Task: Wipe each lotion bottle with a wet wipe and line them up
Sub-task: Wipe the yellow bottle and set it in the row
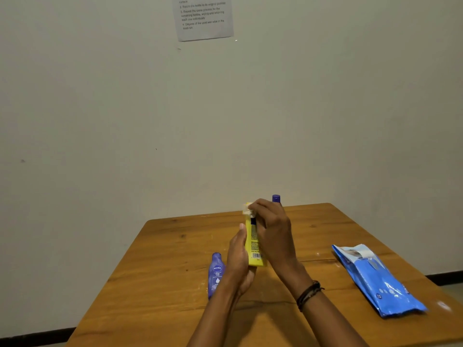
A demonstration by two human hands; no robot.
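Note:
A yellow lotion bottle (253, 242) is held upright above the wooden table (162, 259), its barcode label facing me. My left hand (239, 261) grips its lower part from the left. My right hand (271, 229) presses a white wet wipe (246, 210) against the bottle's top. A blue Nivea bottle (215, 274) lies on the table just left of my left hand. Behind my right hand stands a third bottle; only its blue cap (276, 198) shows.
A blue pack of wet wipes (375, 281) lies on the table's right side with its flap peeled open. The table stands against a plain wall with a printed instruction sheet (204, 17) taped high up. Dark wristbands (309, 294) circle my right wrist.

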